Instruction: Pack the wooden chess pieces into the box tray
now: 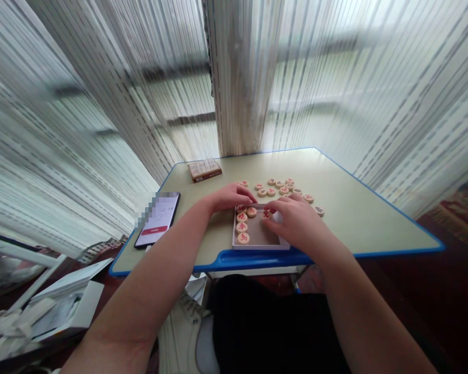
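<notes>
Your right hand reaches into the shallow, white-walled cardboard box from its right side, thumb and fingertips narrowed around a round, pale wooden disc with a red character. You have fingers on both sides of that disc, but I cannot tell whether they grip it or only steady it. It sits toward the far wall, right of a second pale disc with a red character, with a gap between the two. Being round, it has no long axis; your right hand is clearly the nearer.

Your left hand curls low over the far left corner, fingers bent toward the rim; I cannot tell whether they hold anything. Below them, a column of pale, red-marked wooden discs runs along the box's left wall toward you.

The box lies in front of your body, at the near edge of the pale, blue-edged table. Beyond it, loose pale wooden discs scatter mostly on your right hand's side.
</notes>
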The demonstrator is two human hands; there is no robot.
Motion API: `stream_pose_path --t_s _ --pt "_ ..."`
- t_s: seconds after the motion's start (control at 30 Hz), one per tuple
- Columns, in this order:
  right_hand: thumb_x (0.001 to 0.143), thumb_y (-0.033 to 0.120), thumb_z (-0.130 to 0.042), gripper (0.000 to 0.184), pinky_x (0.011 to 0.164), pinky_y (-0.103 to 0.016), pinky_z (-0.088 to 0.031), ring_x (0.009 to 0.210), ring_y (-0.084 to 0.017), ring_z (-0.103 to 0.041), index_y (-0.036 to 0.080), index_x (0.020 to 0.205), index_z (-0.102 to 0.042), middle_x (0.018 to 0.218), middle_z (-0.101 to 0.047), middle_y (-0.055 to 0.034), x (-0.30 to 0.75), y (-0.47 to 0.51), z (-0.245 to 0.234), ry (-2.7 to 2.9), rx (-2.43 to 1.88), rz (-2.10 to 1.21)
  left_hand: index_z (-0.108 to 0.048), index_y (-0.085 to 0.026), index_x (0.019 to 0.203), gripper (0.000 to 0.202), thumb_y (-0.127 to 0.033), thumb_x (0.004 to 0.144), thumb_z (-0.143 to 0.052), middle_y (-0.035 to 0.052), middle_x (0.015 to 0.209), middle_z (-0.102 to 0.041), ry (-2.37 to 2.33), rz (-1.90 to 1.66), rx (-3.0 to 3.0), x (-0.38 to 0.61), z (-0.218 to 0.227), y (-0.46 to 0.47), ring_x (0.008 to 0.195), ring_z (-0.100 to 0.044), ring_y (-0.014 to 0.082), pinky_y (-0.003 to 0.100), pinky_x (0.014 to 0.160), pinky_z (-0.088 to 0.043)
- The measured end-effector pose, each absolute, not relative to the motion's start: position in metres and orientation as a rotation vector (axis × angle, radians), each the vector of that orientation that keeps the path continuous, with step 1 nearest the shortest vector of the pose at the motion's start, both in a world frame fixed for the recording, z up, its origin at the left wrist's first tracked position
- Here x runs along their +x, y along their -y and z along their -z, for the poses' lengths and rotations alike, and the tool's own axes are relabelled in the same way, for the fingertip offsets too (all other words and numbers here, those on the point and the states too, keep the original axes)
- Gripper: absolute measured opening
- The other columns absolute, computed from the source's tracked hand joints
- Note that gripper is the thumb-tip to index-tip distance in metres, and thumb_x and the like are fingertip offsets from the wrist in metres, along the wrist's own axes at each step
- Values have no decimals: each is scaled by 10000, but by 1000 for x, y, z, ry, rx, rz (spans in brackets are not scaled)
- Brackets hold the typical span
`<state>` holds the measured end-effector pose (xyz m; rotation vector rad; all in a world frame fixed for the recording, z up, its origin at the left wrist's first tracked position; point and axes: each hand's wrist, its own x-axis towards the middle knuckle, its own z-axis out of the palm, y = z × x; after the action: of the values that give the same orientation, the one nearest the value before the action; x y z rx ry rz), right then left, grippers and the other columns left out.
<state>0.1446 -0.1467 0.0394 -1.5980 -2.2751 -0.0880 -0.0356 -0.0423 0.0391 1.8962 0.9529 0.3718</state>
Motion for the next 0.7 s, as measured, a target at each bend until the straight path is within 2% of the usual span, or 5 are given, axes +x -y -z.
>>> stream_pose_path --t_s 0.17,0.3,0.5,0.7 --pt "771 358 -571 205 790 -362 -376 881 -250 -512 204 802 -704 829 -684 -60 142 147 -39 2336 -1632 81 -723 -117 804 216 -173 650 -583 2 695 -665 -956 -374 1894 -35 -39 43 680 -560 114 216 679 -434" --pt "747 394 -591 237 787 -373 -367 891 -252 -501 220 852 -713 843 -685 -57 145 148 -38 2335 -1620 32 -723 -110 817 224 -180 654 -585 9 694 -661 -962 -368 1897 -35 -41 44 671 -553 114 218 663 -426" --pt "733 315 -586 196 798 -366 -363 894 -240 -502 232 862 -708 855 -673 -48 150 147 -37 2390 -1537 -55 -720 -107 818 226 -176 653 -582 12 691 -656 -965 -351 1874 -35 -42 45 660 -549 113 223 655 -425" --pt "764 402 -576 217 793 -363 -370 875 -228 -507 218 801 -686 817 -670 -47 147 146 -35 2335 -1528 -36 -719 -120 828 238 -194 649 -580 5 710 -656 -952 -351 1917 -36 -42 45 686 -550 111 219 673 -427"
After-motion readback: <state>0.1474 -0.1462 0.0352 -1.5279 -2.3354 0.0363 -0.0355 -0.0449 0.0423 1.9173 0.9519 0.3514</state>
